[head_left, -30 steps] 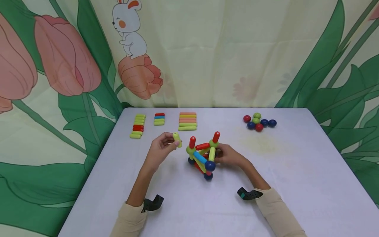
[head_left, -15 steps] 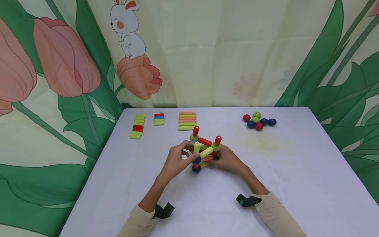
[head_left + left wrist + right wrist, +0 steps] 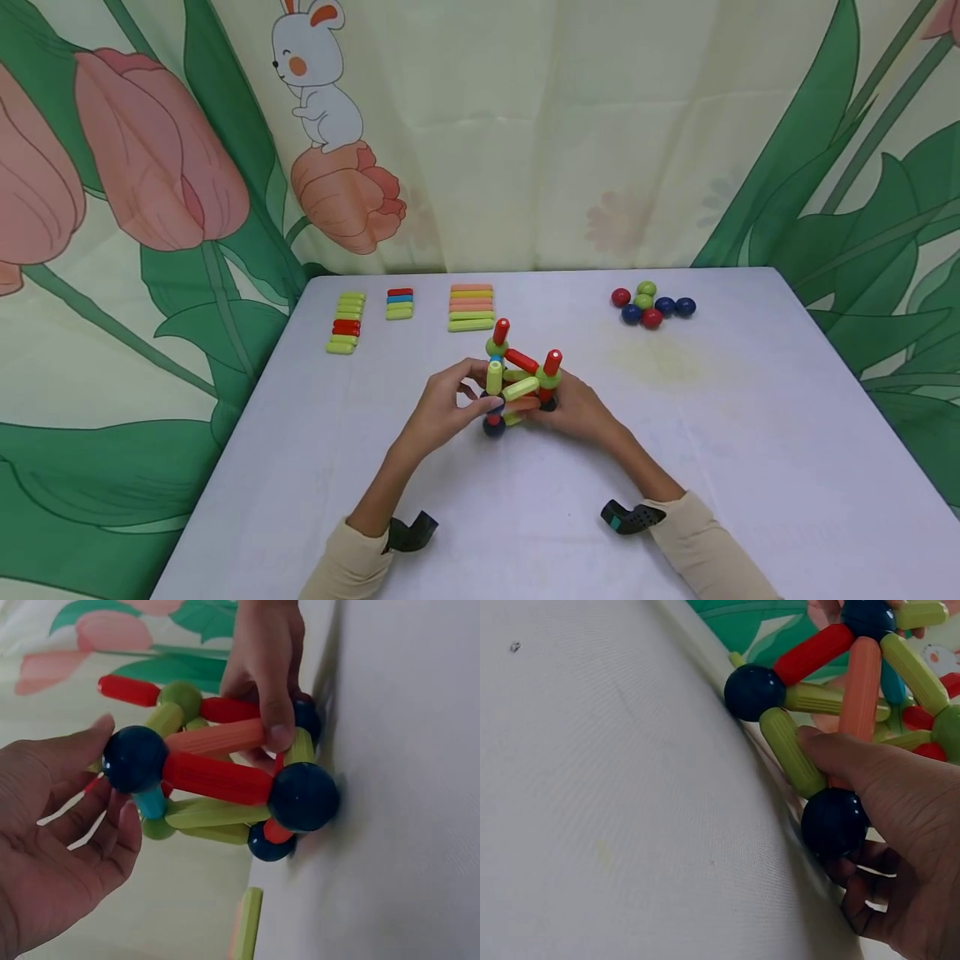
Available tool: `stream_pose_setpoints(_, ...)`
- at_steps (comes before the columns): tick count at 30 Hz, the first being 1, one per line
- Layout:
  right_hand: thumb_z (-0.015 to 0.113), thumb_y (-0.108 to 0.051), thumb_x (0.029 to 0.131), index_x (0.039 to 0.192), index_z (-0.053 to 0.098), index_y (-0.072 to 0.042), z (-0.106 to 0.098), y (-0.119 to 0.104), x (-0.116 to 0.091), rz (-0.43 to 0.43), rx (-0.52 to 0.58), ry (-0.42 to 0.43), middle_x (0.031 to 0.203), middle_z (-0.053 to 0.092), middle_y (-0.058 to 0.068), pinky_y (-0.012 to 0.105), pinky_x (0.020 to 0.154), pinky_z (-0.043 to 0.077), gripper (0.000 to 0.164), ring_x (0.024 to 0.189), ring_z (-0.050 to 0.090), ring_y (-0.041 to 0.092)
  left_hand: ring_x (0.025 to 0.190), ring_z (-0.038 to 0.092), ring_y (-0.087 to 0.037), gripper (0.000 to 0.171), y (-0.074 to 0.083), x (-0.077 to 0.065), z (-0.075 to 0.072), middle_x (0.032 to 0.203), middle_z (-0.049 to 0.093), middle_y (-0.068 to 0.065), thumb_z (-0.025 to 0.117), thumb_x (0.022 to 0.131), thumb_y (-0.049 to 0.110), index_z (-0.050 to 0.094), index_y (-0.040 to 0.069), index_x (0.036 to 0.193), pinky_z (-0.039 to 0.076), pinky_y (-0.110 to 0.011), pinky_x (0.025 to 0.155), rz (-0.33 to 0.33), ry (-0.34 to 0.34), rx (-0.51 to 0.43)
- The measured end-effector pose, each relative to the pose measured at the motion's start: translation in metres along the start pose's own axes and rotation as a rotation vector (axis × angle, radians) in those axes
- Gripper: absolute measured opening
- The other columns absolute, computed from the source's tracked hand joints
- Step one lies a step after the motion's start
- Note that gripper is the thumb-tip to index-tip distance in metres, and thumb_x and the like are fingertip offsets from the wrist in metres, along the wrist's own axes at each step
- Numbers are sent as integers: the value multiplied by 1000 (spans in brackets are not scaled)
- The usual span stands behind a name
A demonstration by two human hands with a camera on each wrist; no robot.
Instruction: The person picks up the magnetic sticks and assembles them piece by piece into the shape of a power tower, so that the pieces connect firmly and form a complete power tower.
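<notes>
A ball-and-rod structure (image 3: pixel 522 360) of red, blue, salmon and yellow-green rods joined by dark blue and green balls stands on the table between my hands. My left hand (image 3: pixel 448 404) holds its near upper corner, thumb and fingers about a dark blue ball (image 3: pixel 135 759). On that ball a short yellow-green rod (image 3: pixel 494 377) points up. With my right hand (image 3: pixel 581 408) I grip the structure's right side; in the right wrist view the thumb lies by a salmon rod (image 3: pixel 861 690) and the fingers are near a lower dark blue ball (image 3: pixel 834 823).
Behind the structure lie rows of rods: a long-rod row (image 3: pixel 471 308), a small row (image 3: pixel 400 304) and a row at the left (image 3: pixel 346 323). Several loose balls (image 3: pixel 652 318) are grouped at the back right of the white table (image 3: pixel 720 417). A printed curtain (image 3: pixel 510 142) hangs behind.
My left hand has moved right with the yellow-green rod, which now stands on the dark blue corner ball. The structure has turned, and my right hand still grips it.
</notes>
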State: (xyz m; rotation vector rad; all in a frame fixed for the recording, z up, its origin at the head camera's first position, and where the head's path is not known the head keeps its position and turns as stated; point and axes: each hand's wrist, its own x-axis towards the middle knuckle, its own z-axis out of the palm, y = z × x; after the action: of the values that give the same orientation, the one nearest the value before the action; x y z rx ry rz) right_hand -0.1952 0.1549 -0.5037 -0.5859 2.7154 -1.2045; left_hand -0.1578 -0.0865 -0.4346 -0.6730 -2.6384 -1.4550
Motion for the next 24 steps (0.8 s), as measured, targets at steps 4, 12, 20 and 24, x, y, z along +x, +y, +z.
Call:
stream_pose_setpoints(4,80,-39,79,128,54,-14,-2,0,-1,1,-15,-21,120,65,4,51,95,51,61,109,61,22,96,60,-19,38,-3,-2,-1,103,61,-1,81,80,22,66,9,112,58,-34,78,-6,-21,34)
stream_pose_setpoints(12,73,-29,88,124,57,-9,-45,18,2,-64,131,-408,105,65,3,28,81,53,44,94,59,18,103,63,-17,31,-16,-2,-6,111,62,0,72,89,25,66,12,116,57,-29,82,-67,-18,16)
stream_pose_setpoints(20,57,-26,99,112,63,-4,-88,60,13,185,105,306,94,65,12,19,63,50,26,76,60,15,108,61,-19,49,-21,1,2,123,62,-6,68,91,33,54,12,133,55,-27,86,-81,-77,-72)
stream_pose_setpoints(24,54,-21,99,124,60,-2,-103,84,22,283,6,659,111,54,18,15,66,43,32,84,55,19,103,63,-19,51,-23,2,6,123,62,-8,70,91,30,53,12,135,55,-24,82,-103,-58,-118)
